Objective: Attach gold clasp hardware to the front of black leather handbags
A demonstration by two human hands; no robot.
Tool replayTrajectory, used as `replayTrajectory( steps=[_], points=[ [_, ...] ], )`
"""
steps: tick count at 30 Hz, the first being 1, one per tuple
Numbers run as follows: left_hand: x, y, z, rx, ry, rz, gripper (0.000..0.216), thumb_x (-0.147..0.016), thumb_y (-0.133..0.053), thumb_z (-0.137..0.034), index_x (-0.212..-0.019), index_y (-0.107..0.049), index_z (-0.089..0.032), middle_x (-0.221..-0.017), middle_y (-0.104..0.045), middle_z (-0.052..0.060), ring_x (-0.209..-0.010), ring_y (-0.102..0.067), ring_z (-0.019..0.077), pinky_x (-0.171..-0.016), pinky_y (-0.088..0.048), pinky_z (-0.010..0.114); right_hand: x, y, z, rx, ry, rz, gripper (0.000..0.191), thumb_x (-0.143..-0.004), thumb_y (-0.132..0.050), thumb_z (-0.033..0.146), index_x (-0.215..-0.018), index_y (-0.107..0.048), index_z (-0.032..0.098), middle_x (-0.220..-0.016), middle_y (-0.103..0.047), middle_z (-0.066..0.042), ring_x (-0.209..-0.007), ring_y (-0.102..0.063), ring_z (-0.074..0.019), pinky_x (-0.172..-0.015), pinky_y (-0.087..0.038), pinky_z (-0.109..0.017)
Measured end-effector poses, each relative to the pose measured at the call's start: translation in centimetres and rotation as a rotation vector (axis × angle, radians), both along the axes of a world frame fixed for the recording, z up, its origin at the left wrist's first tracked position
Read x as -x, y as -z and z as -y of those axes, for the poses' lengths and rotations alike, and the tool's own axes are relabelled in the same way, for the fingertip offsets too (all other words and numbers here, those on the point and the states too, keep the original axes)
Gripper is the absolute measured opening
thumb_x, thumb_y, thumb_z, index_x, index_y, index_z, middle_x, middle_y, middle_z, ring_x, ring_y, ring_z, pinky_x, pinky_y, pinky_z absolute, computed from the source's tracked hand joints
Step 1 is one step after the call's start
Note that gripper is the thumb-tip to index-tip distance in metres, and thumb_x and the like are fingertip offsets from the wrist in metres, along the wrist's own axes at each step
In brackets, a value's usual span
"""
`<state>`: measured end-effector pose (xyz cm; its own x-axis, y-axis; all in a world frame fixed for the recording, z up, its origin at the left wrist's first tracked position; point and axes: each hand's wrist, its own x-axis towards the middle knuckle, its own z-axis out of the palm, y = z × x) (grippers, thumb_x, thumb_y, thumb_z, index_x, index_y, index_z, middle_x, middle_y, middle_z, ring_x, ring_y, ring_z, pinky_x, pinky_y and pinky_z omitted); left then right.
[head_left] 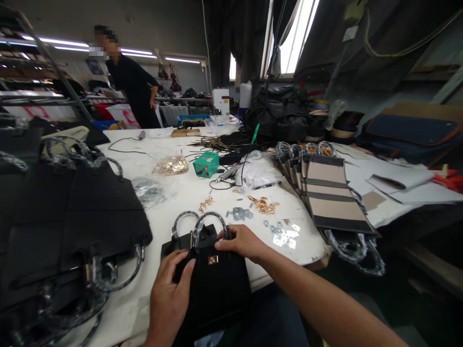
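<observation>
A black handbag point(220, 294) sits tilted at the near edge of a white worktop point(318, 251), its lower part close to the person's lap, a position that likely brings its front face squarely into view. The left hand point(170, 284) holds the upper left side, thumb laid on the front and a modest gap between thumb and forefinger; the right hand point(240, 242) pinches the top edge beside a handle base, its fingers drawn narrow, a two-sided hold that seems meant to keep the soft body steady. Between the hands shines a gold clasp point(213, 260), left uncovered, while clear film wraps the handles point(216, 215), presumably against scratches. Just beyond, gold fittings point(266, 205), gray plates point(240, 214) and silvery plates point(285, 236) lie in separate loose heaps, apparently sorted for easy picking. Farther back, a green box point(206, 164) stands near a corded tool point(227, 173), both probably within reach. Black bags point(104, 197) are piled to the left, and beige-lined pieces point(327, 189) overlap in a row at right, arrangements that appear to leave the middle for handwork. In the background, a person in dark clothing point(135, 86) stands beyond the worktop.
</observation>
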<state>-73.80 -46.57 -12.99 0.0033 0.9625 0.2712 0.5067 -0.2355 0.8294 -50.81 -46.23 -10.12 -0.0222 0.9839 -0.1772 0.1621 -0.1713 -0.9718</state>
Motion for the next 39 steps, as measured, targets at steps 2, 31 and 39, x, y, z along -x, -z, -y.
replayTrajectory(
  steps=[2,31,39],
  points=[
    [0.1,0.5,-0.5,0.064,-0.034,-0.002,0.038,-0.08,-0.057,-0.056,-0.095,-0.063,-0.022,-0.107,-0.063,0.006,-0.106,-0.059,0.0272,-0.103,-0.041,0.042,-1.8,0.6,-0.2,-0.069,0.085,0.088,0.044,-0.07,-0.076,0.047,-0.103,-0.07,0.018,-0.087,-0.069,-0.002,-0.079,-0.062,-0.0161,-0.07,-0.048,-0.025],
    [3.7,-2.1,0.1,0.878,-0.034,0.609,0.045,-0.06,-0.086,-0.025,-0.099,-0.065,-0.018,-0.074,-0.072,0.003,-0.068,-0.071,0.0213,-0.058,-0.054,0.027,-17.1,4.6,1.7,-0.13,0.45,0.822,0.007,-0.075,-0.066,0.029,-0.078,-0.068,0.023,-0.091,-0.069,-0.001,-0.083,-0.059,-0.0178,-0.072,-0.037,-0.026],
    [2.5,-1.7,-1.1,0.822,0.007,0.791,0.028,-0.067,-0.078,-0.021,-0.09,-0.063,-0.019,-0.075,-0.071,0.002,-0.064,-0.069,0.0203,-0.055,-0.053,0.028,-17.2,4.6,1.7,-0.192,0.459,0.577,0.033,-0.074,-0.065,0.033,-0.105,-0.065,0.022,-0.08,-0.068,0.001,-0.071,-0.061,-0.0162,-0.067,-0.044,-0.026]
  ],
)
